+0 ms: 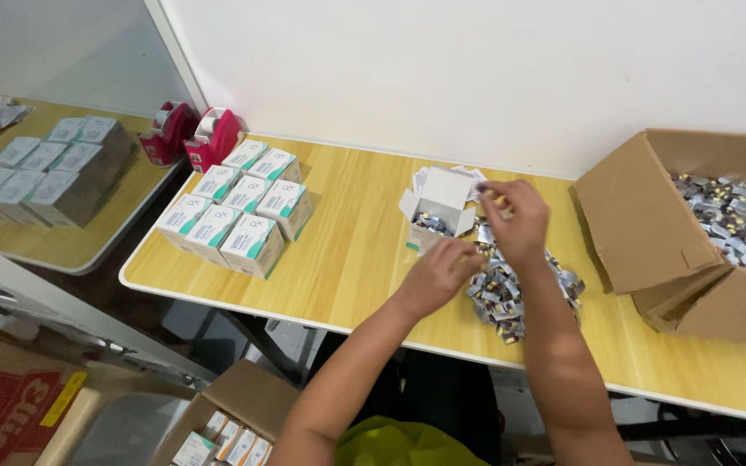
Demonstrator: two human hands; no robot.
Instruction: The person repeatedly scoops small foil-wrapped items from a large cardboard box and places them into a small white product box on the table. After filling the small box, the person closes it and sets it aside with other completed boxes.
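Observation:
A small white carton (439, 205) stands open on the wooden table (364, 259), with silver blister strips showing inside it. My left hand (439, 274) rests against the carton's near side, fingers curled. My right hand (515, 221) hovers just right of the carton, fingertips pinched on what looks like a small blister strip. Below both hands lies a heap of loose blister strips (511, 293). A folded paper leaflet pile (470, 175) sits behind the carton.
Several closed white-and-teal cartons (239, 211) stand in rows at the table's left. Two red tape dispensers (192, 135) sit behind them. A big cardboard box (692, 233) of blister strips lies at the right. Another box of cartons (226, 431) is on the floor.

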